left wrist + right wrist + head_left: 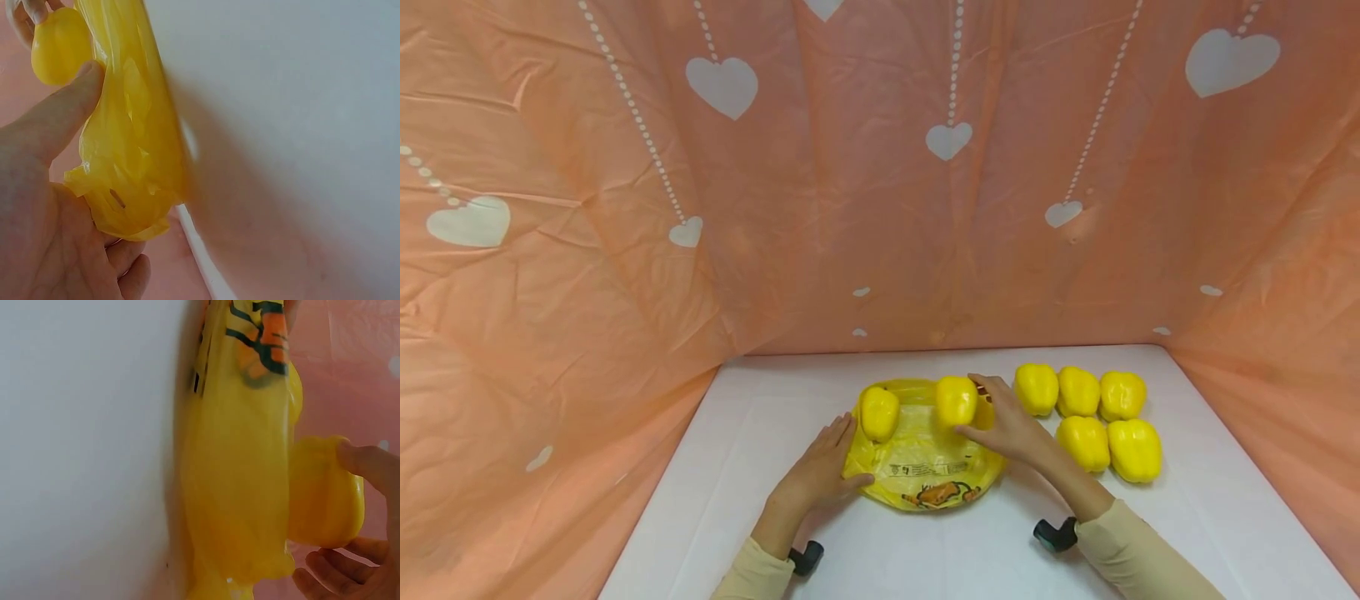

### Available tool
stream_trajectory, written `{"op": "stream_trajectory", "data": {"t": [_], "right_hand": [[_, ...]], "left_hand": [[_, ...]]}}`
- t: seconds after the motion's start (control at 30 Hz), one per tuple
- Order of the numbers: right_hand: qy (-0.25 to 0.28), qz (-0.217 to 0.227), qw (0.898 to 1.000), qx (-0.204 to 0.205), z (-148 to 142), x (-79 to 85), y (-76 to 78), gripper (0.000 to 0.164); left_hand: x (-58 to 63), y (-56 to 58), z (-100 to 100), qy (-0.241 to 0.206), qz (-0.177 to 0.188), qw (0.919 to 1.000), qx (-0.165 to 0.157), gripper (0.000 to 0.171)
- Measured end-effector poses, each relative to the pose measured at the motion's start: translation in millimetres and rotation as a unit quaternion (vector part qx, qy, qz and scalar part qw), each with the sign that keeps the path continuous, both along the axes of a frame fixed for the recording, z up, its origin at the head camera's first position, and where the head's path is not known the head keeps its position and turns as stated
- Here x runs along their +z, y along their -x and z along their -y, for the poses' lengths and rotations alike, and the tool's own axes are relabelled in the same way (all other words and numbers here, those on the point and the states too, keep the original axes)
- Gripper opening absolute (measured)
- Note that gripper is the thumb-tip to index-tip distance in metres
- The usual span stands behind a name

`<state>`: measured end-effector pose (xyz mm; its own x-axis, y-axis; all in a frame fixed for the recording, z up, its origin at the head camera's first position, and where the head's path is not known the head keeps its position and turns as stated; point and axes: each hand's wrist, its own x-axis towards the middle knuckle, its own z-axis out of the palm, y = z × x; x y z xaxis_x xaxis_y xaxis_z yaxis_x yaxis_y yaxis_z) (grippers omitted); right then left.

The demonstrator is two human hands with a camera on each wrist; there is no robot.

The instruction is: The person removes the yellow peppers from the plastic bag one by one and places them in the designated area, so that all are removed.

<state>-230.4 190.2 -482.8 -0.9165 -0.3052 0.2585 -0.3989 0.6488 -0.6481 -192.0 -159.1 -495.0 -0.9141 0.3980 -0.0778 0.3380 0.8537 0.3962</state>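
Note:
A yellow plastic bag (922,500) with dark print and an orange picture stands on the white table, its mouth spread wide. My right hand (1011,423) grips a yellow bell pepper (956,402) between thumb and fingers at the bag's right rear side; the right wrist view shows this pepper (328,500) beside the bag wall. Another yellow bell pepper (879,414) lies inside the bag's left side. Against the bag's left edge rests my left hand (820,467), fingers straight and thumb toward the front. In the left wrist view the thumb touches the bag (128,125).
To the right of the bag, several yellow bell peppers (1082,443) stand in two rows on the white table (1217,508). A peach curtain (880,208) with white hearts hangs behind and at both sides. Each wrist wears a black device (1056,535).

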Motion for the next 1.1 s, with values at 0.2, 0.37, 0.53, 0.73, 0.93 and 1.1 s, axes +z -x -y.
{"op": "stream_trajectory", "data": {"t": [0.2,0.37,0.53,0.73,0.93,1.1], "right_hand": [[-0.006,0.016,1.0,-0.003,-12,6.3,-6.8,0.091],[-0.014,0.003,1.0,-0.001,-23,12.1,-11.7,0.09],[-0.017,-0.009,1.0,0.008,-36,16.5,-15.5,0.089],[-0.008,0.032,0.999,-0.001,-50,19.6,-19.5,0.094],[-0.028,0.026,0.999,-0.005,-64,24.8,-22.4,0.096],[-0.047,0.009,0.999,-0.006,-75,28.7,-26.3,0.094]], "left_hand": [[0.6,-0.4,1,0.003,-0.002,1.0,-0.002,0.101],[4.5,-0.8,1,-0.006,-0.003,1.0,-0.002,0.101],[6.2,-0.7,0,-0.006,0.0,1.0,-0.002,0.101],[4.9,-0.2,1,-0.007,-0.001,1.0,-0.001,0.102],[2.6,0.5,2,-0.007,-0.001,1.0,-0.003,0.101],[3.8,0.3,1,-0.008,-0.003,0.9999,-0.006,0.101]]}}
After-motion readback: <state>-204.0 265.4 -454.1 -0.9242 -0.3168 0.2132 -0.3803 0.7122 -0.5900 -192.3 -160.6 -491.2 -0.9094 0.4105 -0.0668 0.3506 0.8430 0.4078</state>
